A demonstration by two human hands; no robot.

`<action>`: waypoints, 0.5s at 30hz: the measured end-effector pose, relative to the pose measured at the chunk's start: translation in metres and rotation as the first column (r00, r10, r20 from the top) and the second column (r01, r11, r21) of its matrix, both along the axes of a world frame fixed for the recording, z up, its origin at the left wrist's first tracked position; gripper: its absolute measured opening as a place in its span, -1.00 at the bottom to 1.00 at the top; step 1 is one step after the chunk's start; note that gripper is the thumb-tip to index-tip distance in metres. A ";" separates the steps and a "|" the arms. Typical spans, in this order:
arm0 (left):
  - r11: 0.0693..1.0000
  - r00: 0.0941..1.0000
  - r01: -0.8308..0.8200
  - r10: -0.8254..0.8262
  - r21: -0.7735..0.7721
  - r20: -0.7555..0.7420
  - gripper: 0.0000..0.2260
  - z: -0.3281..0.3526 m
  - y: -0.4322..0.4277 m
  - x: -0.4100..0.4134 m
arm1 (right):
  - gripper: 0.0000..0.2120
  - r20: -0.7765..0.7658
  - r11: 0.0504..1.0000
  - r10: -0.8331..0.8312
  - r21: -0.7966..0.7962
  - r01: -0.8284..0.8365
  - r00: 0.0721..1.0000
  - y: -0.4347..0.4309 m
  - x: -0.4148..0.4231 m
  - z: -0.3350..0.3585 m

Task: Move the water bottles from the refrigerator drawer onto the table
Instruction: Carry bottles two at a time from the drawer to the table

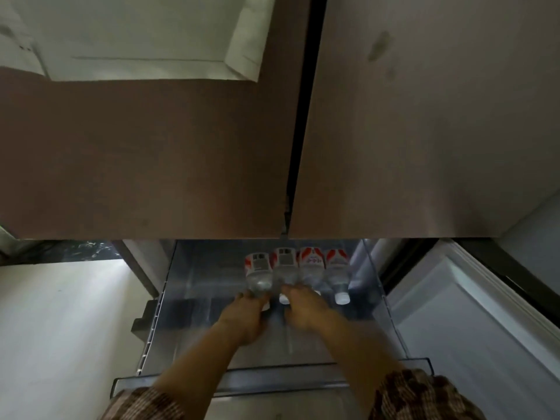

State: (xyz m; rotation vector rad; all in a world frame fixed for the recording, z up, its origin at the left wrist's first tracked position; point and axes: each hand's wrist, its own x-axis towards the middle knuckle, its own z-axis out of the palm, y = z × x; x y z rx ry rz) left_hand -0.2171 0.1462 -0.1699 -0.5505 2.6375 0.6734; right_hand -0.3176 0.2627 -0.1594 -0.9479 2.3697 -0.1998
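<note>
Checked sleeves (142, 404) at the bottom edge, both arms stretched into the open drawer (212, 383). Four bottles (285, 265) lie side by side at its back right, caps toward us. Left hand (247, 318) curls round the neck of the leftmost bottle (257, 274). Right hand (304, 309) is on the third bottle (310, 268) at its neck, too blurred to tell whether those fingers have clenched. Closed doors (151, 162) above.

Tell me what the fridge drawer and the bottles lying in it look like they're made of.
The refrigerator drawer: clear, glossy hard plastic, judging by its see-through walls and shiny front rim. The water bottles: thin clear plastic, likely PET, with white caps and red-and-white printed labels.
</note>
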 end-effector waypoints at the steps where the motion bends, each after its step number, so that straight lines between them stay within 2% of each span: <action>1: 1.000 1.000 -0.008 0.008 0.006 0.000 -0.59 -0.002 0.000 -0.002 | -0.57 0.023 1.000 0.008 -0.011 -0.008 1.000 0.000 -0.002 -0.002; 6: 0.998 0.998 -0.053 0.054 0.025 -0.040 -0.69 -0.002 0.003 -0.011 | -0.55 0.077 0.999 0.000 -0.053 0.004 0.997 -0.001 -0.007 -0.006; 8: 0.998 0.997 -0.064 0.064 0.004 -0.040 -0.70 0.000 0.003 -0.010 | -0.60 0.104 0.998 -0.012 -0.056 0.018 0.995 -0.003 -0.007 -0.006; 15: 0.983 0.999 -0.034 0.026 -0.182 -0.047 -0.63 0.024 -0.003 0.014 | -0.76 0.106 0.998 0.028 -0.060 -0.022 0.994 0.004 0.002 0.015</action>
